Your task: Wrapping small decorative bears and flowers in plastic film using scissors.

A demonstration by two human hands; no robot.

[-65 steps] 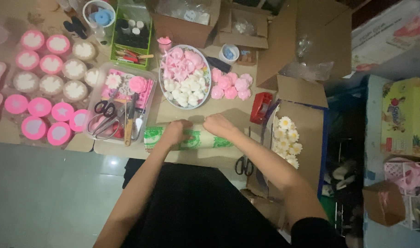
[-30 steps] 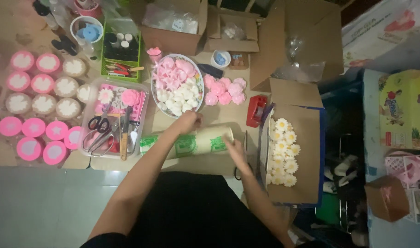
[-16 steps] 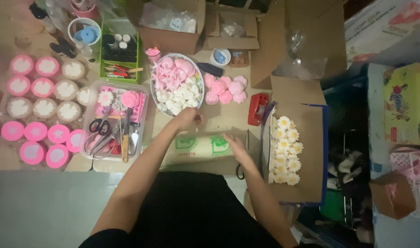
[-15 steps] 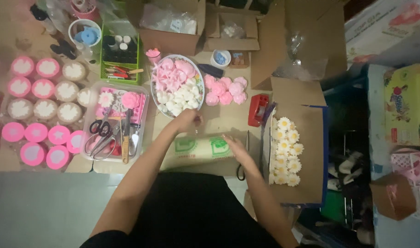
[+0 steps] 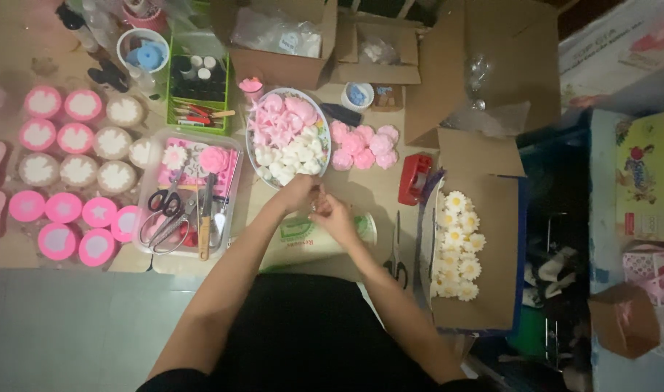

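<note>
Just below the round plate [image 5: 253,156] of pink and white flower-shaped pieces, the left hand [image 5: 297,193] and right hand [image 5: 335,215] meet over a roll of clear wrap with a green label [image 5: 303,239], which lies on the cardboard at the near edge of the work surface. Both hands are pinched together around something small between the fingertips; what it is cannot be told. As a judgement, much remains: the plate is still heaped, loose pink roses [image 5: 363,142] lie beside it, while white daisies [image 5: 459,243] already fill the open box [image 5: 499,218] at the right.
</note>
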